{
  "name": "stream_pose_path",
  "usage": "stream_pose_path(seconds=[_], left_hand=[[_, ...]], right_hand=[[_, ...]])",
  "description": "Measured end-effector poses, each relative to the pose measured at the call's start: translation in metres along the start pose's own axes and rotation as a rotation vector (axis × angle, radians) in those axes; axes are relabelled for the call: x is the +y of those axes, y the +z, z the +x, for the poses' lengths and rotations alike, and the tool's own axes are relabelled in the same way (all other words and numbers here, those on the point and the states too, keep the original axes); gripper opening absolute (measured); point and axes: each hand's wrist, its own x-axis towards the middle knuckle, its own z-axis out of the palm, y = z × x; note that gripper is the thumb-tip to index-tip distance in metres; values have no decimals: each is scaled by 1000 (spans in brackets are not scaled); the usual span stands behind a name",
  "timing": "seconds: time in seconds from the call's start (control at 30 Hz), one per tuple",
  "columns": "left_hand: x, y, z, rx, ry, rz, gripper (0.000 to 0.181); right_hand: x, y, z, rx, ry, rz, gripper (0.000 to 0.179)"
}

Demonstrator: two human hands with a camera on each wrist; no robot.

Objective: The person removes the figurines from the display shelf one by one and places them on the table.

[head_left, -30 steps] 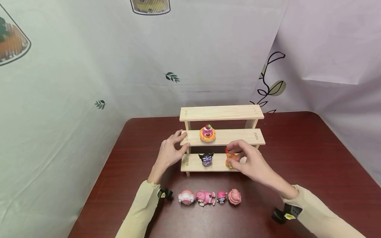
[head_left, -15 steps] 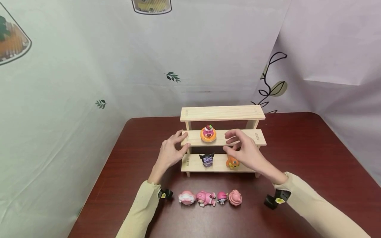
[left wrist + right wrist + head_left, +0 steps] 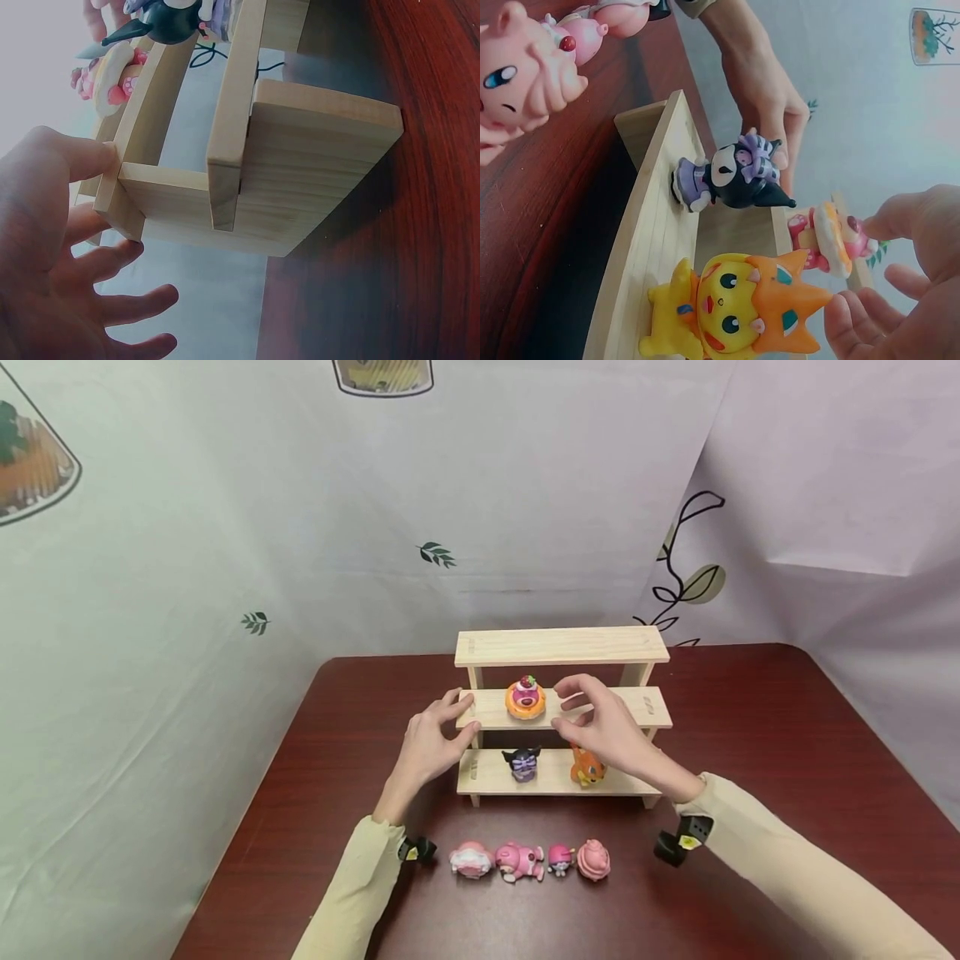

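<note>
My left hand [image 3: 431, 743] grips the left end of the middle board of a three-tier wooden shelf [image 3: 562, 645], its thumb and index finger on either side of the board [image 3: 124, 199]. My right hand [image 3: 603, 727] hovers, fingers loosely bent, just right of a pink bear figurine in an orange ring [image 3: 525, 698] on the middle tier. Its thumb is close to that figurine's top in the right wrist view; contact is unclear. On the lowest tier stand a black-and-purple figurine [image 3: 735, 176] at left and a yellow figurine with an orange hood [image 3: 727, 307] at right.
In front of the shelf, a row of pink figurines lies on the dark red table [image 3: 300, 777]: a pink-and-white one [image 3: 471, 859], a bear [image 3: 519, 861], a small one [image 3: 559, 859] and a swirled one [image 3: 593, 860]. A printed cloth [image 3: 525, 485] hangs behind.
My right hand has let go of the orange-hooded figurine on the lowest tier and moved up and left towards the ringed bear figurine. The left hand keeps its grip on the shelf.
</note>
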Motion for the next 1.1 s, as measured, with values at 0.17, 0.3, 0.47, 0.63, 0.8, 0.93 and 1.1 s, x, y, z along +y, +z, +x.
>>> stream_pose_path(seconds=[0.17, 0.3, 0.47, 0.63, 0.8, 0.93, 1.1], left_hand=[[0, 0, 0, 0, -1, -2, 48], [0, 0, 0, 0, -1, 1, 48], [1, 0, 0, 2, 4, 3, 48], [1, 0, 0, 16, 18, 2, 48], [1, 0, 0, 22, 23, 1, 47], [0, 1, 0, 21, 19, 2, 48], [0, 1, 0, 16, 12, 2, 48]], right_hand=[[2, 3, 5, 1, -9, -9, 40], [4, 6, 10, -1, -11, -4, 43], [5, 10, 15, -1, -12, 12, 47], [5, 13, 19, 13, -14, 31, 45], [7, 16, 23, 13, -4, 59, 43], [6, 18, 25, 11, -1, 69, 44], [6, 20, 26, 1, 5, 50, 45]])
